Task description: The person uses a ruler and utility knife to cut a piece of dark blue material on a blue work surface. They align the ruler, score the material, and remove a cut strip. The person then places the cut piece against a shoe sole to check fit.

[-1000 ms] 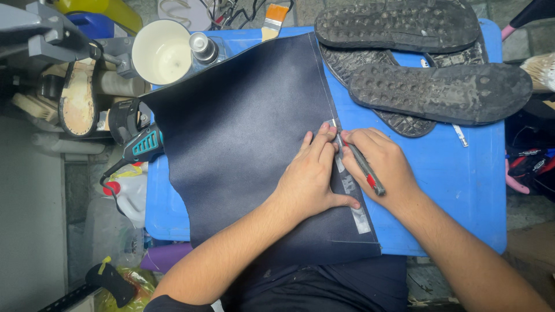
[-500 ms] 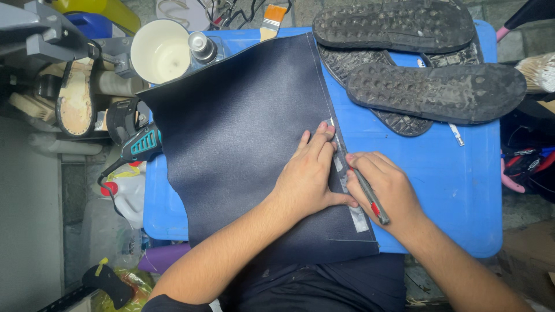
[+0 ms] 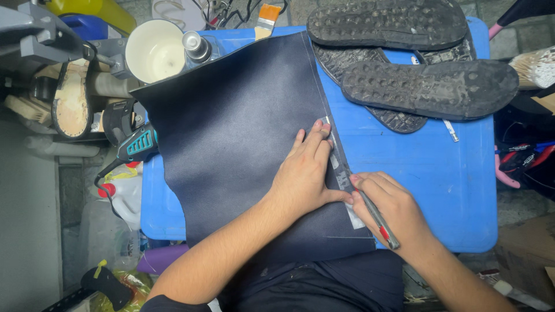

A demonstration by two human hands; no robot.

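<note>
A large sheet of dark navy leather-like material (image 3: pixel 231 156) is laid flat across a blue desk (image 3: pixel 439 190), seen from above. Its near edge hangs over the front of the desk towards the person's lap.

The left hand (image 3: pixel 303 176) is pressed flat on the sheet near its right edge. Its fingers (image 3: pixel 315 136) are stretched out and kept close together, with the tips resting on a narrow metal ruler (image 3: pixel 341 173). The ruler is laid along the right edge of the sheet, running from the far side towards the near side.

The right hand (image 3: pixel 390 211) is placed just beside the ruler, near its lower end. Its fingers are curled and closed around a slim utility knife (image 3: pixel 376 216) with a grey body and a red mark. The tip of the knife is set against the ruler's edge on the sheet; the blade itself cannot be made out.

Further back on the desk, two black rubber shoe soles (image 3: pixel 428 86) with studded treads are laid over dark textured pieces. A white cup (image 3: pixel 153 49) and a small bottle (image 3: pixel 196 46) are stood at the far left corner, touching the sheet's edge. A paintbrush (image 3: pixel 267 14) with an orange handle is seen behind them. A teal and black power tool (image 3: pixel 136 144) is seen left of the desk.
</note>
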